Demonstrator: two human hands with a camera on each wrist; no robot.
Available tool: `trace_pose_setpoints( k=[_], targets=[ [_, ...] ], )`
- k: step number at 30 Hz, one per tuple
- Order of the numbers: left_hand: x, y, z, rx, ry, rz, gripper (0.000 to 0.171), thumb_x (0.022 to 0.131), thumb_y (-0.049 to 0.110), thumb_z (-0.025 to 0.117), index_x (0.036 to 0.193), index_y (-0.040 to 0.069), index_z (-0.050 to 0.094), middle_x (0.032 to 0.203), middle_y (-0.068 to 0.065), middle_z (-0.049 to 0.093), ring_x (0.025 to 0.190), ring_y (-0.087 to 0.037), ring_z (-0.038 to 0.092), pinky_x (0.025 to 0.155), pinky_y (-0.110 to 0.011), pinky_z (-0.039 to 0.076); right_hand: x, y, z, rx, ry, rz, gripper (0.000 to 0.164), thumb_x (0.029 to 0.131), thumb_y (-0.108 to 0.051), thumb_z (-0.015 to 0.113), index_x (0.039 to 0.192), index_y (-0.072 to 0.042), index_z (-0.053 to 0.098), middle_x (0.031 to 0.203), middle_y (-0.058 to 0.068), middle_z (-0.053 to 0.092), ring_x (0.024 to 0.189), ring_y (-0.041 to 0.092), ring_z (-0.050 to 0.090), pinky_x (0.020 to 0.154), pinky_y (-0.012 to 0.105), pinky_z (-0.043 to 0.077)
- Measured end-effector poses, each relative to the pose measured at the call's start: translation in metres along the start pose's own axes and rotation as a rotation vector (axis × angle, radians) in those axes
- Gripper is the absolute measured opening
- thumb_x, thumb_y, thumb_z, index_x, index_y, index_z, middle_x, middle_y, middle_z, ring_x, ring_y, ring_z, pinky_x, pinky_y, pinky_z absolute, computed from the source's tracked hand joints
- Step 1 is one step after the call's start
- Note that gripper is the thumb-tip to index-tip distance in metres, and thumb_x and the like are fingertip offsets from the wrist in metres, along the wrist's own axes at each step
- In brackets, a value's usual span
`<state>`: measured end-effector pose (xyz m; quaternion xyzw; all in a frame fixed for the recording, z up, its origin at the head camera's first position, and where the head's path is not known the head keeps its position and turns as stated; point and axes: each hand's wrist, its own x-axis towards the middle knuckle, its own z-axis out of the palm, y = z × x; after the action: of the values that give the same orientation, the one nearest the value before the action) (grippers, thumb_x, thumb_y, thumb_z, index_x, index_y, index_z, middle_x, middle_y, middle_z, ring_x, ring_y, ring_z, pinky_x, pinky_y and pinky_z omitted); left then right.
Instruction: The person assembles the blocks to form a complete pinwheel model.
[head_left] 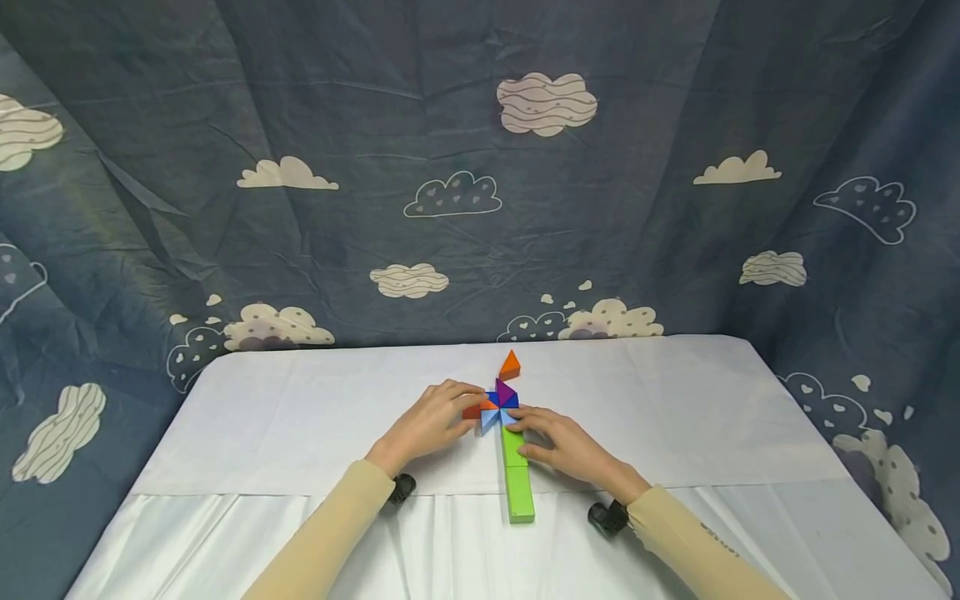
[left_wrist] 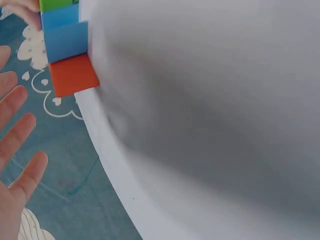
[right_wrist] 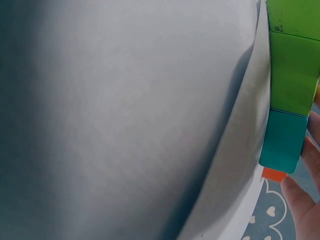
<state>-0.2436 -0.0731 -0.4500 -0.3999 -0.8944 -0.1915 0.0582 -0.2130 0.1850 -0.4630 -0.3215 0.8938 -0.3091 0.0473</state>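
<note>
Triangular blocks form a pinwheel on the white table: a purple one [head_left: 505, 391], dark blue ones [head_left: 512, 402], light blue ones [head_left: 489, 420] and orange-red ones [head_left: 472, 412]. Below it, two green blocks [head_left: 514, 450] lie end to end like a stem. My left hand [head_left: 435, 417] is at the pinwheel's left side, fingertips right by the orange-red blocks; its fingers are spread in the left wrist view. From the right, my right hand [head_left: 566, 446] reaches the light blue block at the stem's top, with fingertips along the teal-looking block [right_wrist: 284, 142] in the right wrist view.
A separate orange triangular block [head_left: 510, 365] stands behind the pinwheel, near the table's back edge. The white tablecloth [head_left: 637, 383] extends to both sides. A dark curtain with cloud prints [head_left: 450, 108] hangs behind.
</note>
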Motion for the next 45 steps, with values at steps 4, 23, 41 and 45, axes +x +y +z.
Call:
trace_pose_setpoints(
  k=[4,23,41,45],
  targets=[
    [0.012,-0.005,-0.001,-0.002,-0.009,-0.03,0.039,0.095,0.022,0.062,0.13,0.008,0.06,0.132,-0.006,0.056,0.122,-0.022,0.049,0.098,-0.043,0.041,0.0,0.0,0.0,-0.003,0.003,0.0,0.036,0.092,-0.021,0.066,0.126,-0.009,0.063,0.143,0.005,0.047,0.135,0.029,0.036,0.108,0.049,0.031],
    [0.059,-0.025,0.006,-0.094,-0.083,-0.121,0.038,0.096,0.021,0.059,0.133,0.011,0.059,0.138,-0.002,0.052,0.128,-0.024,0.044,0.105,-0.047,0.034,0.0,0.001,0.0,0.025,-0.005,0.005,0.036,0.092,-0.021,0.066,0.126,-0.01,0.063,0.143,0.003,0.047,0.135,0.028,0.035,0.108,0.049,0.03],
    [0.091,-0.023,0.008,-0.076,-0.215,-0.222,0.039,0.098,0.021,0.054,0.137,0.02,0.055,0.14,0.004,0.05,0.122,-0.023,0.044,0.105,-0.051,0.031,-0.001,0.001,-0.002,0.017,0.003,-0.008,0.035,0.093,-0.022,0.065,0.125,-0.01,0.063,0.143,0.003,0.047,0.135,0.027,0.036,0.108,0.049,0.03],
    [0.093,-0.021,0.009,-0.077,-0.229,-0.23,0.04,0.098,0.019,0.054,0.138,0.018,0.055,0.142,0.002,0.049,0.12,-0.024,0.044,0.099,-0.047,0.035,-0.001,0.001,-0.001,0.018,-0.002,-0.008,0.035,0.093,-0.022,0.064,0.126,-0.01,0.062,0.143,0.003,0.046,0.136,0.027,0.035,0.108,0.049,0.03]
  ],
)
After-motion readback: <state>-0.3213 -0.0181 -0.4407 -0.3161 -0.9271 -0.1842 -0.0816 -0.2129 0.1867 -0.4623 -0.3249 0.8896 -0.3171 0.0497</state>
